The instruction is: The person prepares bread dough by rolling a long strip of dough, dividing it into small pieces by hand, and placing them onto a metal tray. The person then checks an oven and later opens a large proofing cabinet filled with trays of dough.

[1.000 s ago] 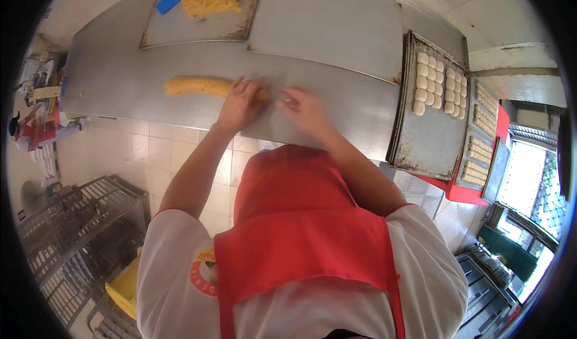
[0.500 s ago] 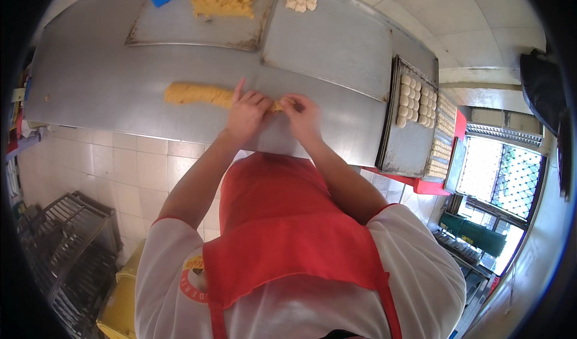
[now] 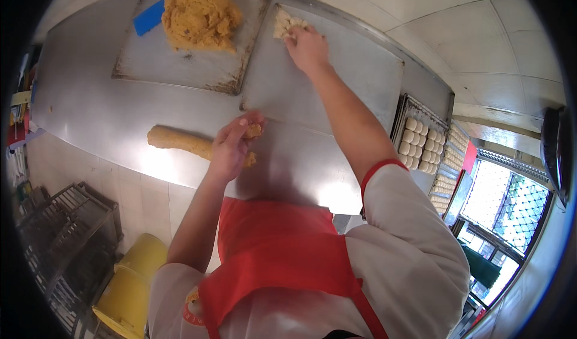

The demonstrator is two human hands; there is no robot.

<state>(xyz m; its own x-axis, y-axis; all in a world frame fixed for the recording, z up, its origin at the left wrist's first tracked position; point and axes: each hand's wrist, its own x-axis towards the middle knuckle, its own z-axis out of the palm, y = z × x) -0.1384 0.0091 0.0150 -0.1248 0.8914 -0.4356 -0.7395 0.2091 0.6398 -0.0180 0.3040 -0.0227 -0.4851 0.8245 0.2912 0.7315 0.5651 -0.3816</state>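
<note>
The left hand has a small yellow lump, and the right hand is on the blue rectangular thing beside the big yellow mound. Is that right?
Not quite. The head view shows the right hand at the pale dough pieces on the tray, not on the blue rectangular thing. The left hand does have a small yellow lump.

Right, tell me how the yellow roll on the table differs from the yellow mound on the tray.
The yellow roll is long and narrow; the yellow mound is a broad heap. The roll's surface looks fairly smooth, while the mound's is rough and lumpy. The roll lies on the metal table, partly hidden by the left hand; the mound sits on a tray. Both are a similar yellow-orange.
</note>
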